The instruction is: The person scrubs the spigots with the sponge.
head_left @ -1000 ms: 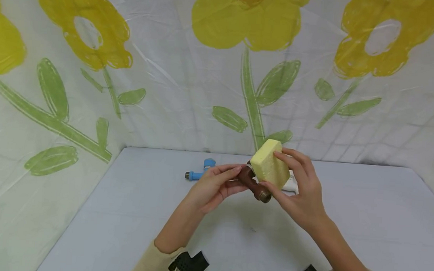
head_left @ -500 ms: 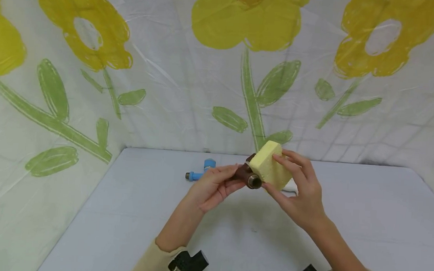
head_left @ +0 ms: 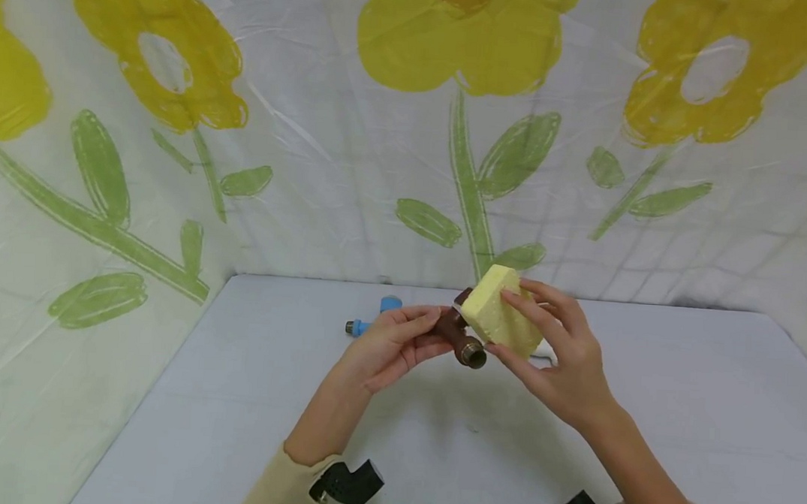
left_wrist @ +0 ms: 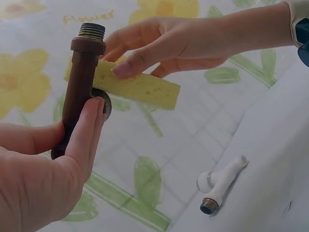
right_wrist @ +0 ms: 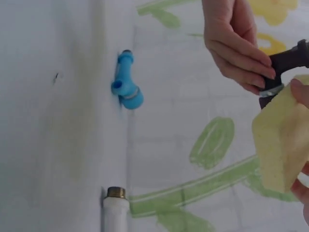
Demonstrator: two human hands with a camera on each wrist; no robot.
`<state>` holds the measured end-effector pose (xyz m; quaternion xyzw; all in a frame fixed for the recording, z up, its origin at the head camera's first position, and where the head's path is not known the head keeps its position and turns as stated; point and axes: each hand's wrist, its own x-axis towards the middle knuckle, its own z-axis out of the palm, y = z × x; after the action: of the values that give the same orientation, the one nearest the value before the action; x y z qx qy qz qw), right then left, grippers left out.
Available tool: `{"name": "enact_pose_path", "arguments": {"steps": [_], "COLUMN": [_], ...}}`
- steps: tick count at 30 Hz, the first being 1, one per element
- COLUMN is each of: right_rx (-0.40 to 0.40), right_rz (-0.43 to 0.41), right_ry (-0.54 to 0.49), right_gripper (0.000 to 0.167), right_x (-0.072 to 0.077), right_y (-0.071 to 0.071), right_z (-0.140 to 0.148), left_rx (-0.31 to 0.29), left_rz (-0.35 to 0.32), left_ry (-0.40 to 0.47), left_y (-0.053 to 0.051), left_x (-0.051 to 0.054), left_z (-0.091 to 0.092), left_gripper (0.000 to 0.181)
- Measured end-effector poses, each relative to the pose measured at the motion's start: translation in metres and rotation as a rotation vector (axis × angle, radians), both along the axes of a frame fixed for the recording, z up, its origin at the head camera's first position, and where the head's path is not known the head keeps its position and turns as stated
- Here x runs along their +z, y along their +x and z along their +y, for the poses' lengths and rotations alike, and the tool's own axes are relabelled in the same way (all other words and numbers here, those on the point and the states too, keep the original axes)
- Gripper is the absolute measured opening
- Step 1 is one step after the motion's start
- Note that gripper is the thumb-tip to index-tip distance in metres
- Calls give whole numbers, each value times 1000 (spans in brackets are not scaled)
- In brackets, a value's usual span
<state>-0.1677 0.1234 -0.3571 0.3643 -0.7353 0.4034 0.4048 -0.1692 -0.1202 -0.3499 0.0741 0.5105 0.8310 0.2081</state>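
Note:
My left hand (head_left: 396, 343) grips a brown faucet (head_left: 450, 328) between thumb and fingers, up in the air over the table. Its threaded metal end points down toward me in the head view and shows at the top in the left wrist view. A pale yellow sponge (head_left: 501, 310) is pinched between the thumb and fingertips of my right hand (head_left: 568, 357). The sponge lies against the faucet's side, as the left wrist view also shows, with the sponge (left_wrist: 149, 89) partly behind the faucet (left_wrist: 79, 89). My left palm hides part of the faucet's body.
Toward the back of the white table (head_left: 267, 426) lie a blue faucet (right_wrist: 124, 82) and a white faucet (left_wrist: 223, 183), both with threaded ends. My hands partly cover them in the head view. Behind the table hangs a flower-printed sheet (head_left: 326, 166).
The brown faucet has turned in my left hand, its threaded end swinging left from the lower right. The sponge has shifted slightly down and left along it.

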Motion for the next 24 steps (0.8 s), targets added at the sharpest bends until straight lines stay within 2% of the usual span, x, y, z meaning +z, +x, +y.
{"name": "enact_pose_path", "arguments": {"steps": [4, 8, 13, 18, 24], "right_rx": [6, 10, -7, -42, -82], "right_rz": [1, -56, -133, -125, -138], "right_ry": [85, 169, 239, 266, 293], "right_gripper": [54, 56, 57, 58, 60], "right_x": [5, 8, 9, 8, 8], "right_y": [0, 1, 3, 4, 4], "right_z": [7, 14, 17, 16, 15], "left_rx": [-12, 0, 41, 76, 169], "left_rz": [59, 165, 290, 431, 585], "left_ry": [-62, -178, -336, -464, -662], "left_y": [0, 1, 3, 5, 9], "left_x": [-2, -1, 2, 3, 3], "left_z": [2, 3, 2, 3, 5], "left_gripper": [40, 36, 31, 30, 25]}}
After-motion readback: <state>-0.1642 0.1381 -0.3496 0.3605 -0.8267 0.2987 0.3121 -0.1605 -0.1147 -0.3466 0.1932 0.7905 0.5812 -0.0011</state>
